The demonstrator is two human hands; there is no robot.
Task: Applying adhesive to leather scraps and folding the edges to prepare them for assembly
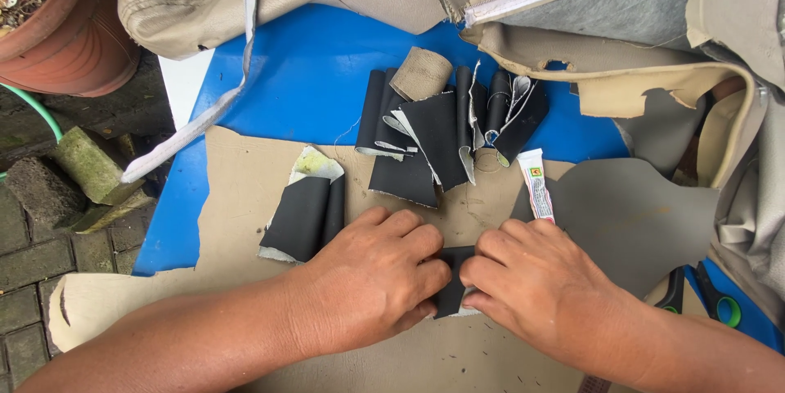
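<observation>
Black strip (pixel 452 282) mostly under hands

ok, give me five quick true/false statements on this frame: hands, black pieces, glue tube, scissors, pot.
1. Both hands press one small black leather piece on the beige sheet. True: left hand, right hand.
2. The small white glue tube is in the right hand's grip. False: it lies loose just beyond that hand.
3. A pile of folded black leather pieces lies beyond the hands. True.
4. The green-handled scissors are by the left forearm. False: they lie at the right edge.
5. A terracotta pot stands top left. True.
</observation>
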